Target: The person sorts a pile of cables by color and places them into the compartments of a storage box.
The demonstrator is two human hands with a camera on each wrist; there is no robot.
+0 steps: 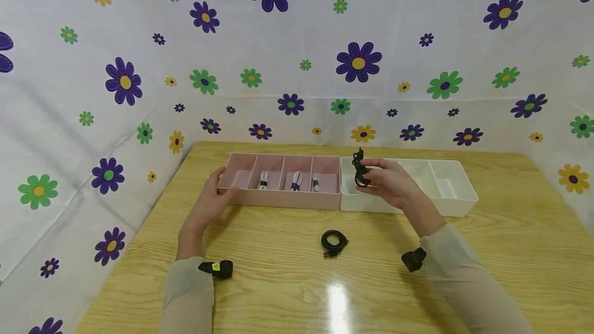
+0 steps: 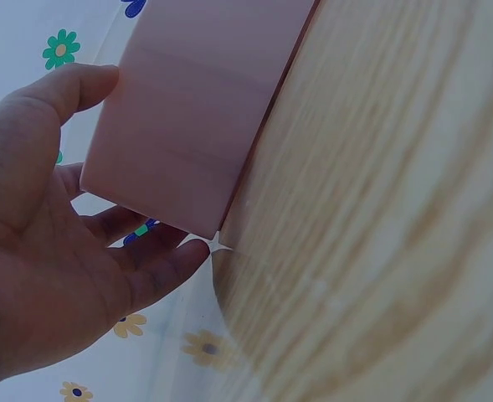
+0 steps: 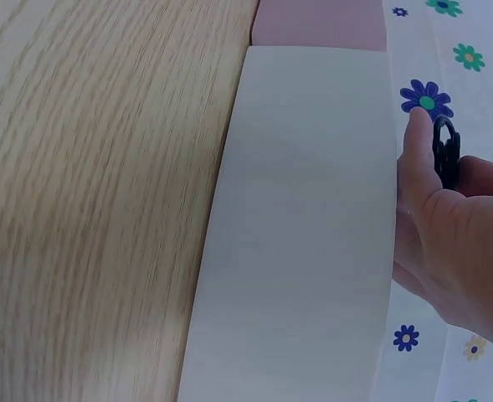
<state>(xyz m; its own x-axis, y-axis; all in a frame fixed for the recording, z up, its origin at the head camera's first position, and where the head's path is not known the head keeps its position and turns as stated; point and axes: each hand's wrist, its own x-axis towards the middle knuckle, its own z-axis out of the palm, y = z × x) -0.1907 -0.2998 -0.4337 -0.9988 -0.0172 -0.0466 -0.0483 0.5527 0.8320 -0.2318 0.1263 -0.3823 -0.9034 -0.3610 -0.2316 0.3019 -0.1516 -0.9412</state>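
Right hand: right of the head view's centre, the right hand (image 1: 390,182) pinches a bundled black cable (image 1: 360,168) between thumb and fingers.
Bundled black cable: held upright over the leftmost compartment of the white divided tray (image 1: 431,206), its top rising above the far rim; in the right wrist view its loop shows at the right, beyond the rim.
Left hand: left of centre, the left hand (image 1: 210,202) grips the left end of the pink divided tray (image 1: 283,199), thumb at the front rim, the other fingers set apart and curved round the end.
Pink divided tray: mid-frame, its right end against the white divided tray; four compartments.
White cable bundles: one white cable bundle (image 1: 296,180), with a purple band, stands in the third compartment from the left; two more, dark-banded, are in the second and fourth.
Coiled black cable: just below the frame's centre, the coiled black cable (image 1: 335,249) lies on the wood-grain worktop (image 1: 278,293), connectors at its lower and right edges.
Wrists: beige sleeves (image 1: 187,298), each with a small black camera (image 1: 223,269) at the cuff.
Backdrop: white flower-printed cloth (image 1: 306,30) across the upper frame.
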